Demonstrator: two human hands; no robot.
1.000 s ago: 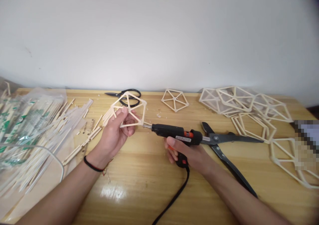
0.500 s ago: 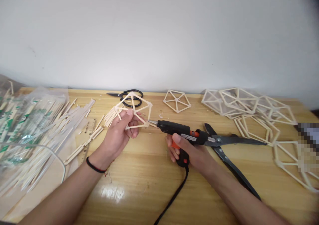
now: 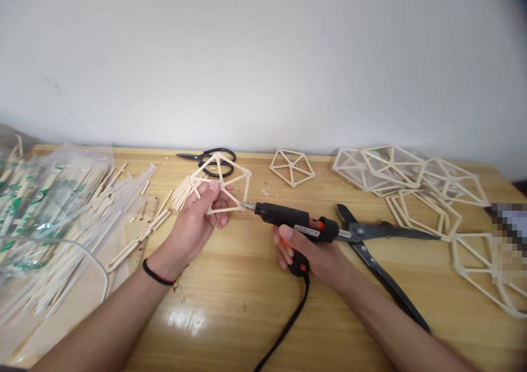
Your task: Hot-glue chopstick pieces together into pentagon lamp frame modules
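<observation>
My left hand (image 3: 201, 210) pinches a pentagon frame of wooden sticks (image 3: 234, 166), which has spokes meeting at a whitish centre joint. The frame is held up, tilted, above the table. In my right hand (image 3: 302, 246) is a black hot glue gun (image 3: 284, 215) with an orange trigger, its fingers wrapped round the handle. The gun's metal nozzle meets the frame's lower right corner. From the handle a black cord runs down to the bottom edge. Behind the held frame lie black-handled scissors (image 3: 224, 151) and a small bundle of cut sticks (image 3: 183, 193).
Another spoked pentagon (image 3: 292, 166) lies at the back. More stick frames (image 3: 393, 166) are piled at the right. Large metal shears (image 3: 379, 232) rest beside my right forearm. Packaged chopsticks (image 3: 49, 196), loose sticks and a ruler (image 3: 148, 210) cover the table's left side.
My right hand and the glue gun have shifted slightly left, with the nozzle moving along the frame's lower right corner. The left hand and frame stay almost still.
</observation>
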